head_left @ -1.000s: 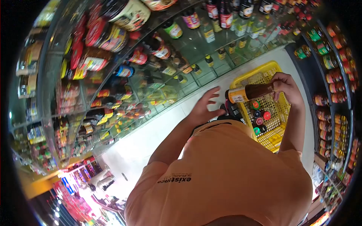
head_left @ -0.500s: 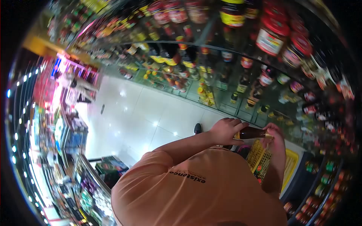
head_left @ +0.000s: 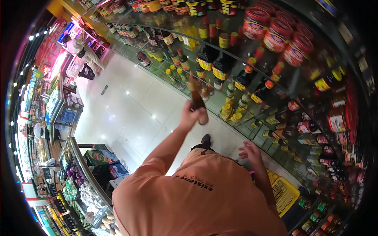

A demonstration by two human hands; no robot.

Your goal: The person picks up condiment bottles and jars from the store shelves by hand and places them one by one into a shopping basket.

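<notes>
My left hand (head_left: 190, 117) is wrapped round a dark brown bottle (head_left: 197, 100), held up in front of the glass shelves (head_left: 220, 51). The bottle is blurred, its narrow neck pointing up and its base by my fingers. To the right, my right hand (head_left: 249, 152) holds nothing, its fingers apart, near the lower shelf edge. Below it, beside my right forearm, is a yellow plastic basket (head_left: 286, 193).
Sauce bottles and red-lidded jars (head_left: 277, 36) fill the shelves on the right. A produce stand (head_left: 88, 173) is at the lower left. Far off at the upper left a person (head_left: 84, 53) stands with a dark basket (head_left: 86, 72). Tiled floor (head_left: 130, 106) lies between.
My left hand has moved up and left with the bottle. My right hand has let go of the bottle and dropped lower and to the left. The view has shifted.
</notes>
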